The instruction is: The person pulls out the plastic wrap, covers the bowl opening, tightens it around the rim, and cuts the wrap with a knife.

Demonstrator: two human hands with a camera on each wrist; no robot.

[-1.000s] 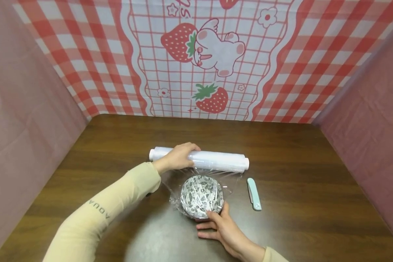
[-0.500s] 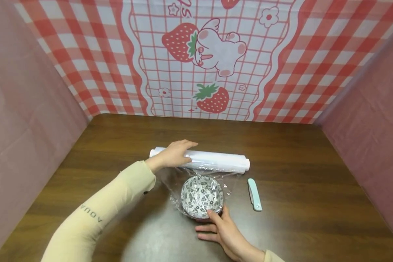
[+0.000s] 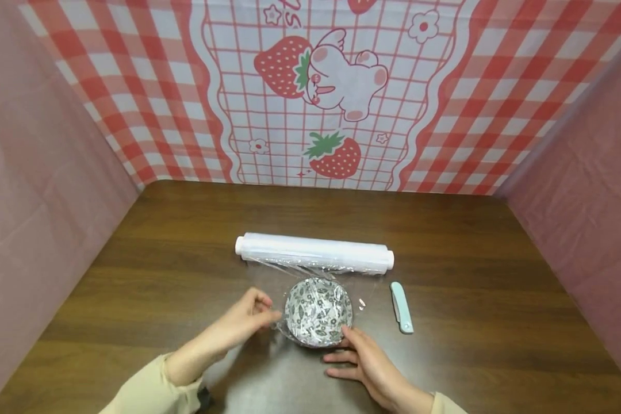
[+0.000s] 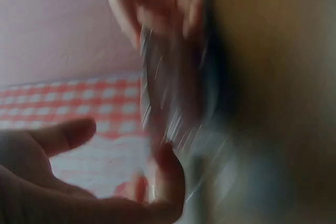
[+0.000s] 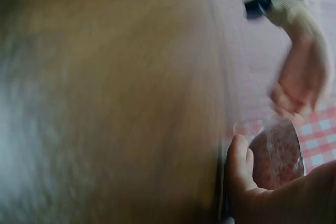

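A bowl (image 3: 318,313) with a grey leaf-and-flower pattern inside sits on the table, clear plastic wrap stretched over its top. My right hand (image 3: 370,368) holds its near right rim, thumb on the edge, with other fingers spread below. Just left of the bowl is my left hand (image 3: 243,322), fingers bent and close to the loose wrap there. In the left wrist view the left thumb (image 4: 76,132) stands apart from the fingers. Beyond the bowl lies the roll of plastic wrap (image 3: 313,252), its sheet still joined to the piece over the bowl.
A mint-green folding knife (image 3: 402,307) lies on the brown wooden table (image 3: 471,276), right of the bowl. A red-and-white strawberry cloth (image 3: 336,103) hangs at the back. Pink cloth walls (image 3: 585,190) stand at both sides.
My left hand has left the wrap roll and come down toward me to the bowl's left side. My right hand has shifted slightly right along the rim. The roll stays put.
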